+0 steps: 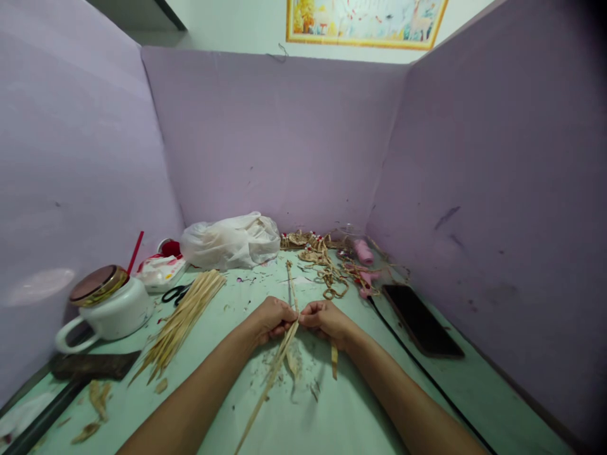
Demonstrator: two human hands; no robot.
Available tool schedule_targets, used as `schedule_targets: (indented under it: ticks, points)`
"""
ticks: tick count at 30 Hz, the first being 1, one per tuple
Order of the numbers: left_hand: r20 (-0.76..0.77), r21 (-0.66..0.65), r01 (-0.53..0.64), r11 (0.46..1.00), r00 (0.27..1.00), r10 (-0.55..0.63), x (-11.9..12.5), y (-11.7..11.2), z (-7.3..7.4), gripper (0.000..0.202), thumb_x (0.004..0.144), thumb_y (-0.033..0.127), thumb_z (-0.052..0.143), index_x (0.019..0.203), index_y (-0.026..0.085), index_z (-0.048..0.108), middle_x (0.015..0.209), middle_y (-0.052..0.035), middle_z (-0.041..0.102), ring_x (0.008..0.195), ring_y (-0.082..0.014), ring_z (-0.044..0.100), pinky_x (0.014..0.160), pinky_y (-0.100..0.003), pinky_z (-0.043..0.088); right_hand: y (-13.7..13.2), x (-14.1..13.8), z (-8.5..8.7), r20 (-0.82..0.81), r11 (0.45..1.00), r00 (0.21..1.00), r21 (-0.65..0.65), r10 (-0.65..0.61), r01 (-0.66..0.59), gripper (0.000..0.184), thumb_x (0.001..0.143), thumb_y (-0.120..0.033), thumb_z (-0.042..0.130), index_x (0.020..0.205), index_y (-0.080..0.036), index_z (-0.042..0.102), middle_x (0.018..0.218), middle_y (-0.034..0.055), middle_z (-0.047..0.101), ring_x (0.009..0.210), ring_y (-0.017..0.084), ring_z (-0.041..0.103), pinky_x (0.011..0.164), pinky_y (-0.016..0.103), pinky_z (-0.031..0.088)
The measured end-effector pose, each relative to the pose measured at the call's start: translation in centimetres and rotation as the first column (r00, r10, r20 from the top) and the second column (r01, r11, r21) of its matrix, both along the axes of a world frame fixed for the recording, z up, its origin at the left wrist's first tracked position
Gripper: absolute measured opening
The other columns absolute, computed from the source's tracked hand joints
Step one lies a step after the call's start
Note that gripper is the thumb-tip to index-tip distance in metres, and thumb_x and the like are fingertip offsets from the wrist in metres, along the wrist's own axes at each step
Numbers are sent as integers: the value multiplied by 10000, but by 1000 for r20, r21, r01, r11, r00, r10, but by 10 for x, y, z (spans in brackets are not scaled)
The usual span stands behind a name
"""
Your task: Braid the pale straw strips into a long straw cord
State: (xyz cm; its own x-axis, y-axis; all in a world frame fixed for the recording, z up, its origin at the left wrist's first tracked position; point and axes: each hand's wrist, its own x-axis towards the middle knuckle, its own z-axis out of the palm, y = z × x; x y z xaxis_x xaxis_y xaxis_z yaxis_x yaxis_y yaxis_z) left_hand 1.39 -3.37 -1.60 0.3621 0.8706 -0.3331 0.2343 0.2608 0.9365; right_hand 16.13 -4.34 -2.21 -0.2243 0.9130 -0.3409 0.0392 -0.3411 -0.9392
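Observation:
Near the middle of the table, my left hand (274,319) and my right hand (327,321) meet, fingertips pinched on a narrow cord of dried straw strips (293,287). Its thin finished-looking length points away from me. From under my left fingers, long loose strips (268,390) run down toward the near edge. A short flat strip end (334,362) sticks out below my right hand. Between my forearms lies a curled piece of dry husk (293,363) among small scraps. What sits exactly between the fingertips is too small to make out.
Left: a bundle of straw strips (190,313), black scissors (176,293), a white mug (116,313) with a lidded jar, a hammer (92,365). Behind: a white plastic bag (232,241) and woven straw pieces (315,253). Right: pink thread spool (363,251), glue gun (367,279), phone (422,319).

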Motion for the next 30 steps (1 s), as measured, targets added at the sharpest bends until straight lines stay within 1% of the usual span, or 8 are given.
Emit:
schedule_targets:
  ticks: [3,7,11,14,17,21,27,30]
  points:
    - [58,-42,0,999,998,2,1,-1,3,263,566,356,563,469,146,435,382,42,402,279,-24,278,309,-182,92,0,1,1,-9,1000,1000,17,2,-2,132,553,-182,623,563,-130,502,411,-51,497,299,14,304,328,175,142]
    - [98,-56,13,998,995,-8,0,1,2,193,519,275,576,481,134,451,385,41,407,279,-22,282,303,-173,94,0,2,2,-23,1000,1000,7,-3,3,156,547,-194,633,565,-133,491,412,-51,497,298,14,296,327,176,127]
    - [131,-258,50,965,991,-16,-3,7,-3,186,500,269,575,502,124,459,389,52,391,275,-3,239,302,-159,67,1,3,-1,-105,1000,994,-7,6,-7,206,530,-221,664,580,-135,484,390,-68,458,297,15,293,326,174,128]
    - [119,-323,48,945,993,-10,-3,9,-3,185,488,258,584,525,121,465,401,53,403,277,3,227,306,-153,63,2,3,-5,-157,999,987,-36,27,-33,216,520,-220,668,599,-135,485,415,-61,480,295,10,285,321,175,104]
    - [-26,-273,-25,962,999,18,0,6,1,137,498,223,555,501,131,453,382,42,406,273,-13,247,308,-162,77,3,3,-9,-166,998,986,-52,33,-42,219,514,-217,666,610,-135,487,450,-48,511,301,9,290,318,174,95]
    - [-241,-80,-95,992,968,73,4,0,6,131,501,179,535,444,148,420,326,42,370,266,-39,265,312,-179,119,3,1,-9,-124,998,992,-55,36,-43,214,521,-218,660,607,-148,477,378,-81,421,288,13,252,315,177,85]
    - [-270,86,-80,993,958,100,8,-2,6,98,483,128,511,432,151,430,296,52,345,267,-55,277,322,-192,177,0,1,-5,-59,998,997,-37,49,-51,170,549,-195,625,600,-155,467,346,-102,343,281,13,202,316,182,72]
    - [-252,123,-26,992,966,57,7,-2,9,57,484,103,496,449,141,471,294,49,351,272,-59,291,330,-192,202,-1,1,-3,-6,996,998,-47,69,-69,142,568,-199,598,556,-147,466,332,-100,308,282,13,181,323,187,61]
